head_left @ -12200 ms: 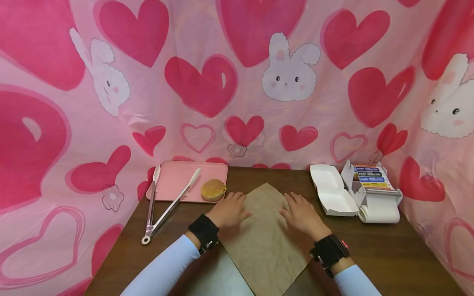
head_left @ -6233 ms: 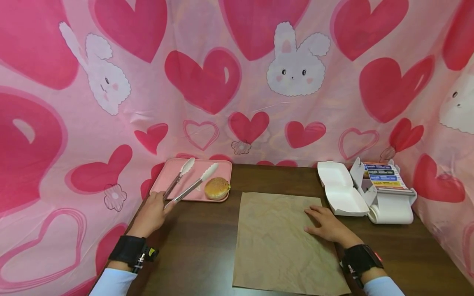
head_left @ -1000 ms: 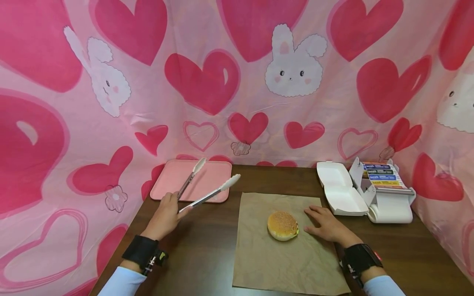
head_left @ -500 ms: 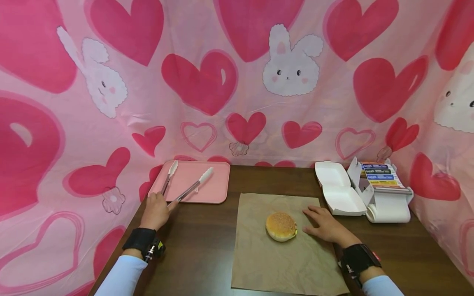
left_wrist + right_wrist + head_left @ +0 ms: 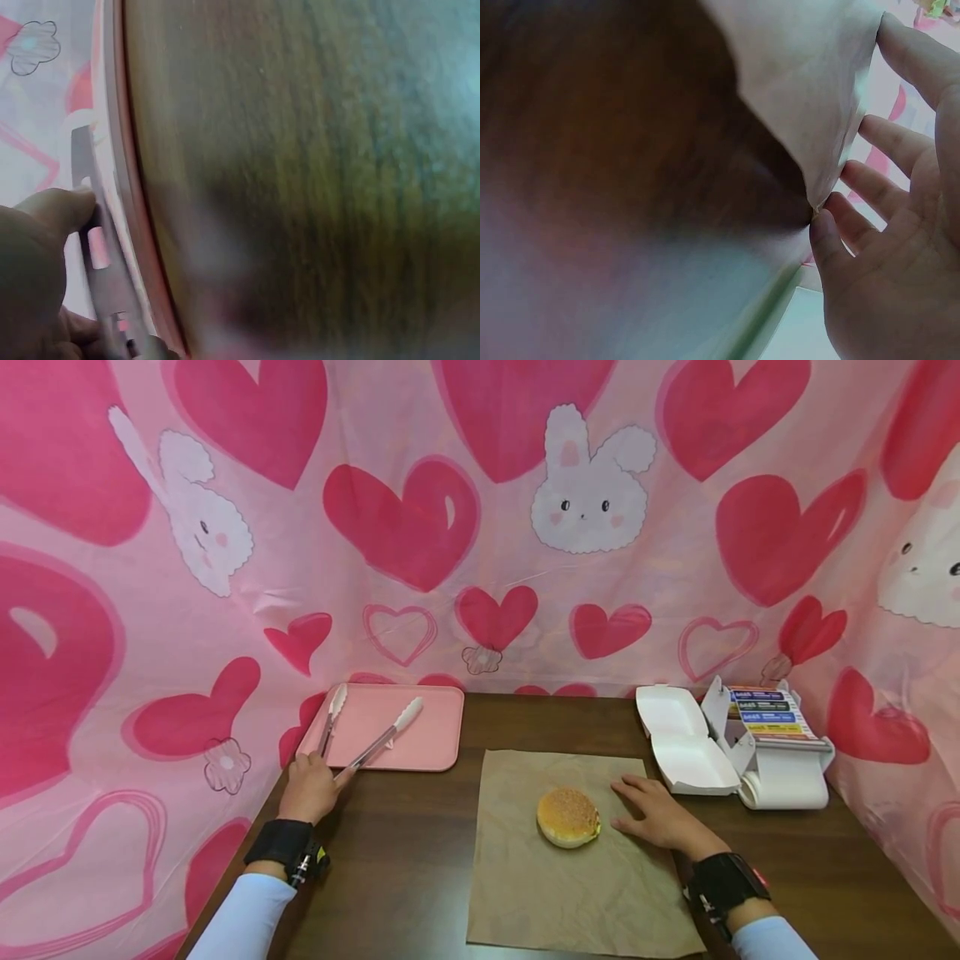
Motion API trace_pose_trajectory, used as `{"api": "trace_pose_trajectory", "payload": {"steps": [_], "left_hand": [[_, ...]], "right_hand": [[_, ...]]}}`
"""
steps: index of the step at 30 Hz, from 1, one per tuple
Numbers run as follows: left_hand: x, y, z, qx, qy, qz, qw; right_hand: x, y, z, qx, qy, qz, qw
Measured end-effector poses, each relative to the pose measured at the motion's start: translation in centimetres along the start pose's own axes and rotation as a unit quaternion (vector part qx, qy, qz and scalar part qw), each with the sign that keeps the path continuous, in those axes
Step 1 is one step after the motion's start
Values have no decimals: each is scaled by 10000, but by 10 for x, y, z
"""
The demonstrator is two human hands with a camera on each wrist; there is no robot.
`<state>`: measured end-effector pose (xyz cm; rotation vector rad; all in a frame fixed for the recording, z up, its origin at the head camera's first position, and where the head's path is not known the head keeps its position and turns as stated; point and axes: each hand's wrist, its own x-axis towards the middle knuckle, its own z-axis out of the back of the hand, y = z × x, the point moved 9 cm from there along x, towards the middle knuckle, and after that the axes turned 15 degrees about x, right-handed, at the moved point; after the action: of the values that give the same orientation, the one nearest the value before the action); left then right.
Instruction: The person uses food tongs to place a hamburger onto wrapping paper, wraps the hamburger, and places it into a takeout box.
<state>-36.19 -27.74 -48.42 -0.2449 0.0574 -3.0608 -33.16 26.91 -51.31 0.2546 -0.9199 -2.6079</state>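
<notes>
We find the burger (image 5: 567, 818) near the middle of the brown paper (image 5: 540, 893), with bare sheet showing on every side; in our judgement it is set there to keep it off the dark tabletop (image 5: 390, 860).

The left hand (image 5: 307, 787) grasps the tongs (image 5: 375, 747), thumb against one arm in the left wrist view and fingers curled below. The two tong arms stand apart with nothing between their tips. We judge the low grip, at the near end, suited to controlling that spread. Whether the tips touch the surface under them, we cannot tell.

The right hand (image 5: 662, 814) is unclenched, its fingers spread and touching the right edge of the paper. We take this light contact as a means of steadying the sheet.

As to containers: the pink tray (image 5: 427, 743) lies at the far left, and over it we record the far ends of the tongs. At the far right, the white hinged box (image 5: 693, 764) lies unfolded, both halves facing up. Just beside it, the white holder (image 5: 718, 710) bears coloured, labelled packs (image 5: 771, 714) above a white roll (image 5: 786, 785); we cannot make out the print.
</notes>
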Motion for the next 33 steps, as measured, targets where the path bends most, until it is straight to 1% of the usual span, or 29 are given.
{"api": "trace_pose_trajectory", "payload": {"steps": [4,8,12,13,14,15,17,19,20,21,22,24,26,27,28,30,32,33], "left_hand": [[-2,2,-2,103,147,34,9998],[-3,4,-4,46,246,100,9996],[-3,4,-3,62,262,152,9995],[-4,4,-1,96,195,176,9996],[-6,3,2,156,59,175,9997],[-7,0,6,238,-163,124,9995],[-12,-11,19,426,-826,-114,9956],[-21,-31,32,576,-1554,-507,9849],[-26,-44,38,580,-1819,-733,9789],[-32,-59,43,542,-1988,-975,9737],[-38,-75,48,448,-2080,-1216,9695],[-50,-109,54,248,-1987,-1650,9657],[-64,-142,59,64,-1764,-2003,9637],[-72,-158,61,76,-1675,-2199,9610],[-80,-174,62,85,-1608,-2416,9569],[-98,-203,62,133,-1367,-2851,9486],[-117,-229,57,156,-974,-3276,9396],[-126,-241,53,191,-778,-3496,9335]], "right_hand": [[0,0,0,7,-16,12,10000],[0,-1,-1,10,-8,-19,10000],[0,-2,0,11,2,-52,10000],[0,-2,0,5,13,-56,10000],[1,-2,0,-1,26,-62,10000],[1,-2,-1,3,40,-69,10000],[1,-3,-1,19,52,-103,9999],[1,-2,-2,-10,66,-74,10000],[1,-2,-2,-19,61,-60,10000],[1,-1,-2,-23,45,-47,10000],[0,0,-2,-20,19,-27,10000],[0,2,0,-51,-31,53,10000],[0,4,1,-90,-65,107,9999],[1,4,1,-92,-63,105,9999],[1,5,2,-94,-51,104,9999],[1,5,2,-118,7,77,9999],[1,5,2,-122,62,32,9999],[1,5,2,-116,75,8,9999]]}}
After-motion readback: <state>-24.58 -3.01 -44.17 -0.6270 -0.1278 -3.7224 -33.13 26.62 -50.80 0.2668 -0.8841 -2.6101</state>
